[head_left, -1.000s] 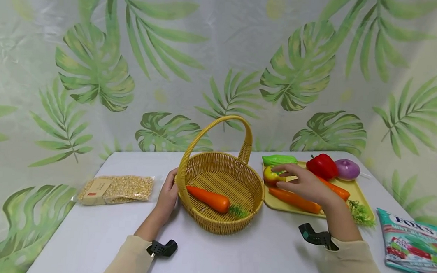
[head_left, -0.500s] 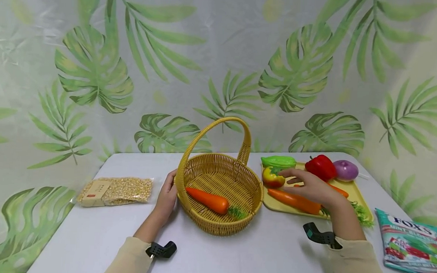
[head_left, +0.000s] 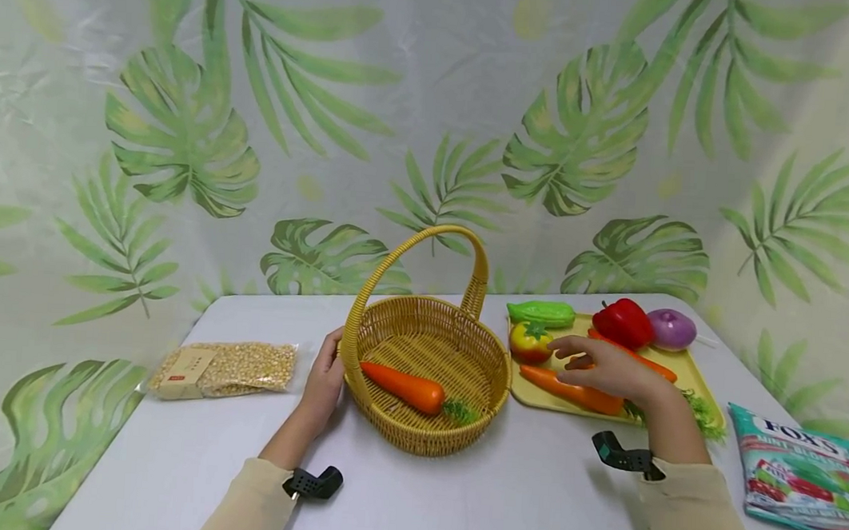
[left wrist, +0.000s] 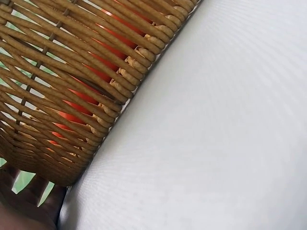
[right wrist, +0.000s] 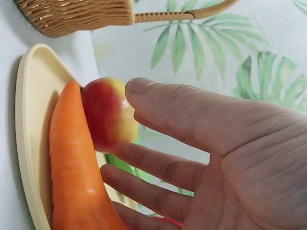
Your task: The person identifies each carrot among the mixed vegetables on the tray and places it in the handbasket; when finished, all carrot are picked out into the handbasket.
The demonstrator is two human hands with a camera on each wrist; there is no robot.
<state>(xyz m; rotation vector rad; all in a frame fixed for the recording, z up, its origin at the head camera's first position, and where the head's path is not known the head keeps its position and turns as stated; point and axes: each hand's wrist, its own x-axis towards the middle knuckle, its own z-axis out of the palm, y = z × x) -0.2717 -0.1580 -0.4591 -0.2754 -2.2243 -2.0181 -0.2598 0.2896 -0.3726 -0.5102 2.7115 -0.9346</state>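
Note:
My left hand (head_left: pixel 323 383) rests against the left side of the wicker basket (head_left: pixel 426 439), near the foot of its handle. Inside the basket lies an orange carrot (head_left: pixel 405 387) with green leaves; in the left wrist view it shows through the weave of the basket (left wrist: pixel 72 57). My right hand (head_left: pixel 609 372) hovers over the yellow tray (head_left: pixel 700 374), holding nothing, fingers spread. Beside its fingertips sits a red and yellow tomato (head_left: pixel 531 343), and below them a carrot (head_left: pixel 569 389). In the right wrist view the thumb and fingers of the hand (right wrist: pixel 206 158) are apart, close to the tomato (right wrist: pixel 108 112).
A green vegetable (head_left: pixel 541 313), a red pepper (head_left: pixel 624 323), a purple eggplant (head_left: pixel 672 329) and another carrot (head_left: pixel 653 367) are at the tray's far and right parts. A bag of corn kernels (head_left: pixel 235 367) lies left; a teal FOX'S bag (head_left: pixel 806 477) lies right.
My right hand has moved back a little, to the right and toward me, off the tomato, whose green top now shows. My left hand and the basket have stayed in place.

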